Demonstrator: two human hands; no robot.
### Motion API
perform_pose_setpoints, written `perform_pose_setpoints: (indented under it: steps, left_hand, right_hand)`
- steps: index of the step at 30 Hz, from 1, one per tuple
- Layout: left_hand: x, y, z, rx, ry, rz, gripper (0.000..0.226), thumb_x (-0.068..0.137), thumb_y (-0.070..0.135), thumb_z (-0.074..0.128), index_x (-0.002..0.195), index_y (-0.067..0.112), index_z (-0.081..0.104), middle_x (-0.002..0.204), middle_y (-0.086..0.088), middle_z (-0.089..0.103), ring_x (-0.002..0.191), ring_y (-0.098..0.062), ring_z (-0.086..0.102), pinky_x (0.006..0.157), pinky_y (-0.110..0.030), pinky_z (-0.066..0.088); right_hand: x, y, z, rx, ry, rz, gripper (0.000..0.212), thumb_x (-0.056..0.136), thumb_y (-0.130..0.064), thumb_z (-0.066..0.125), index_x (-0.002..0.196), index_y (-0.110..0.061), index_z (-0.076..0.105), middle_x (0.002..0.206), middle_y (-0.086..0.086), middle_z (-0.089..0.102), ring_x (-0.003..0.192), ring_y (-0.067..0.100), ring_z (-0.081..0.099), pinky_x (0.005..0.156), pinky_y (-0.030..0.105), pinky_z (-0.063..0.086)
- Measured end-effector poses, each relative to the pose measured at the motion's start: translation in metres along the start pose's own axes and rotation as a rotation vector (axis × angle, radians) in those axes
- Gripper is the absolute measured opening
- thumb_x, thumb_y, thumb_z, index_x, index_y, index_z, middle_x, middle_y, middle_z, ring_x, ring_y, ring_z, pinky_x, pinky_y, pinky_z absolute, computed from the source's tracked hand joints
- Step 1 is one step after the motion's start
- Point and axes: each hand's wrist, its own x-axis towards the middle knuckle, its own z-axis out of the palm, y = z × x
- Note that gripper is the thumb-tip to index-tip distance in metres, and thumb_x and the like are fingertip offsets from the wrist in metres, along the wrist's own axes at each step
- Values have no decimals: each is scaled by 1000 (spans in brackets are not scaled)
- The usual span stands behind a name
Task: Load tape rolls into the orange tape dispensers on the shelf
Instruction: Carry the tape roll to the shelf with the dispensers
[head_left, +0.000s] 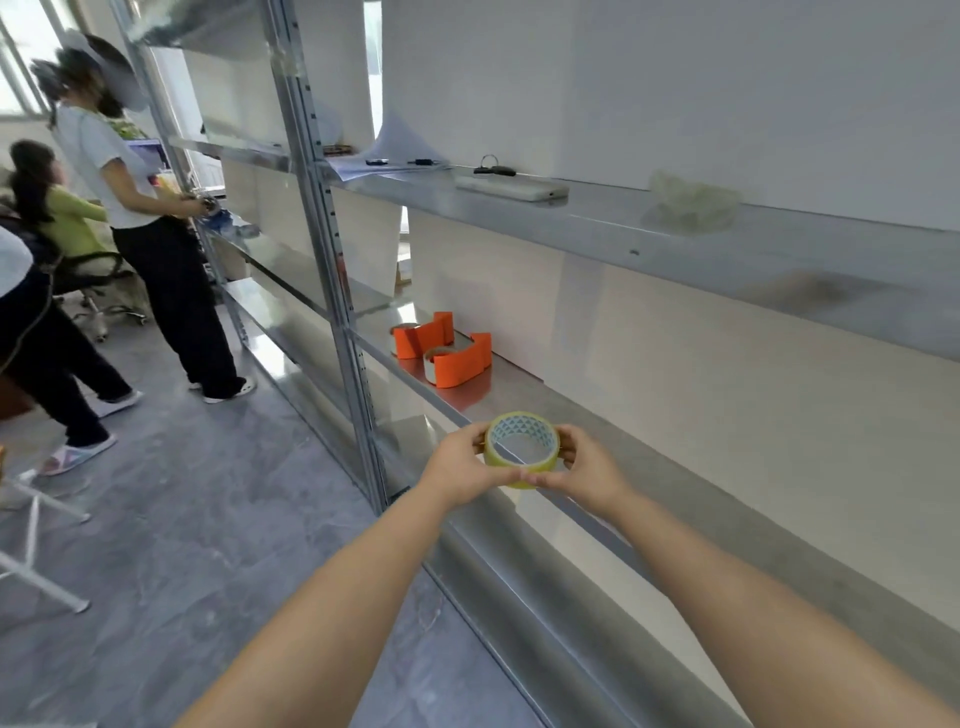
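I hold a yellowish clear tape roll (521, 467) with a white-and-blue patterned core between both hands, just in front of the metal shelf's edge. My left hand (460, 467) grips its left side and my right hand (584, 467) grips its right side, thumbs meeting on the near rim. Two orange tape dispensers stand farther along the same shelf (597, 415): the far dispenser (421, 335) and the near dispenser (460, 361). Each seems to carry a tape roll inside. Both dispensers lie beyond my hands, to the upper left.
The steel shelving unit has an upright post (337, 291) left of the dispensers. The upper shelf (597, 218) carries papers, pens, a flat white case (511, 188) and crumpled plastic (691, 200). Three people (140, 208) are at the left, on the grey floor.
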Motion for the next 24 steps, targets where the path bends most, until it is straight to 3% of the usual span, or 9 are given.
perform_pose_setpoints:
  steps: [4,9,14,19,24]
  left_hand:
    - [47,-9,-19,25,20,1,80,51,38,88,123,24,56,106,14,61,99,-3,57,76,-7,40]
    - [100,-28,-40,29,-1,-6,75,53,34,88,121,21,58,110,10,64,105,-8,60,87,-18,44]
    - [152,-46,-51,45,-84,-3,73,54,32,87,120,19,59,111,6,67,101,-9,62,85,-20,48]
    - [216,-75,-52,62,-185,38,76,53,34,88,121,18,58,114,5,66,104,-11,61,89,-23,48]
    - [274,-101,-47,195,-373,133,78,59,37,85,127,17,53,119,1,65,109,-17,60,85,-19,43]
  right_hand:
    - [55,-5,9,-23,-14,4,72,60,-18,86,121,-8,48,121,7,59,104,14,53,90,23,41]
    - [110,-4,25,-34,-26,28,75,60,-22,86,122,-9,47,123,7,59,103,13,53,88,22,40]
    - [152,7,39,-95,51,75,72,59,-22,86,119,-8,50,119,7,62,99,13,56,83,22,43]
    - [198,26,52,-143,152,168,72,59,-20,86,120,-8,50,119,7,61,106,19,58,92,31,48]
    - [223,49,75,-89,304,347,67,55,-15,87,112,-8,52,113,10,64,91,13,58,70,18,44]
